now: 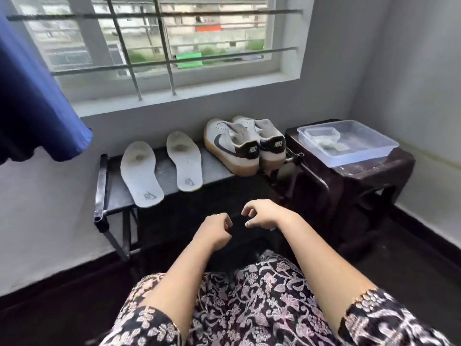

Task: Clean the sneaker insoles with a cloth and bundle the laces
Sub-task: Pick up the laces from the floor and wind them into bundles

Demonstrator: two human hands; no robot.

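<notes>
Soft daylight comes in through the window [159, 46] at the top and lights the pale wall [249, 106] evenly, with no hard shadows. The view outside is washed out and hazy. The insoles [141, 173] on the surface [163, 171] show bright, while the space beneath it and the floor [411, 258] sink to near-black with little detail. The clear tray [349, 158] carries a faint sheen. The wide lens bows the window bars [174, 61] and tilts the walls at the edges. The left hand [215, 232] and right hand [265, 216] are slightly smeared at the fingers, and the dress [262, 308] blurs toward the bottom edge.
</notes>
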